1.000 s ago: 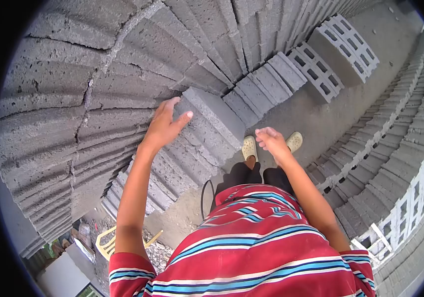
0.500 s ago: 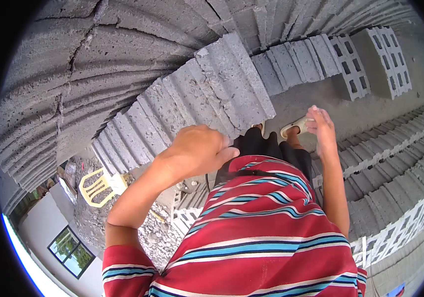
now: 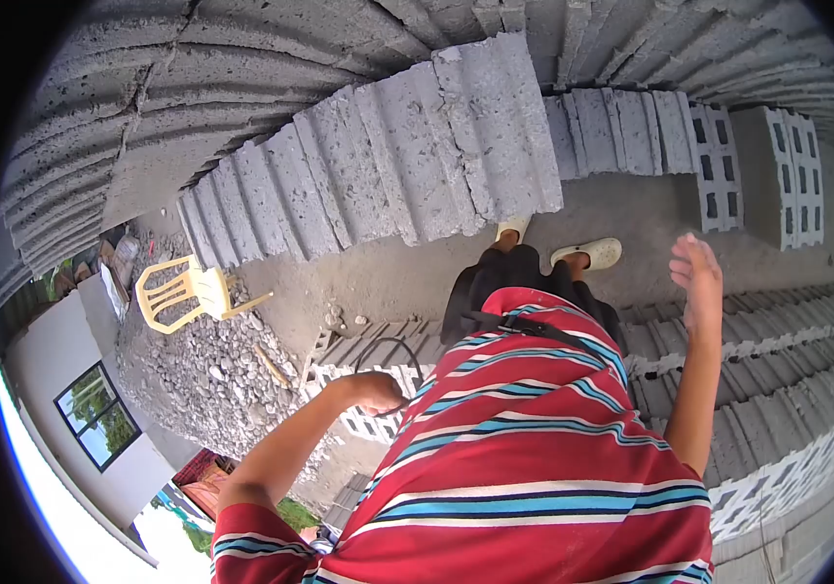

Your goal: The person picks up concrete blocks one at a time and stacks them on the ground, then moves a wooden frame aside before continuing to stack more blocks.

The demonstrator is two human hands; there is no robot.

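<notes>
My left hand (image 3: 378, 391) hangs beside my striped shirt with its fingers curled in. A thin black cable (image 3: 399, 343) loops around that spot; whether the fingers grip it is hidden. Out to the right, my right hand (image 3: 697, 273) is raised in the air, holding nothing, its fingers loosely bent and slightly apart. In front of my feet stands a row of grey concrete blocks (image 3: 388, 161), packed side by side. Neither hand touches these blocks.
Stacked blocks form a high wall (image 3: 232, 58) ahead. Hollow blocks (image 3: 801, 180) stand at the far right, and more block rows (image 3: 748, 341) run along the right. On the left are a yellow plastic chair (image 3: 207, 290), a gravel pile (image 3: 183, 389) and a building's window (image 3: 97, 416).
My left hand has moved off the top of the block row, back and down to my side. My right hand has swung farther right. The view has turned slightly.
</notes>
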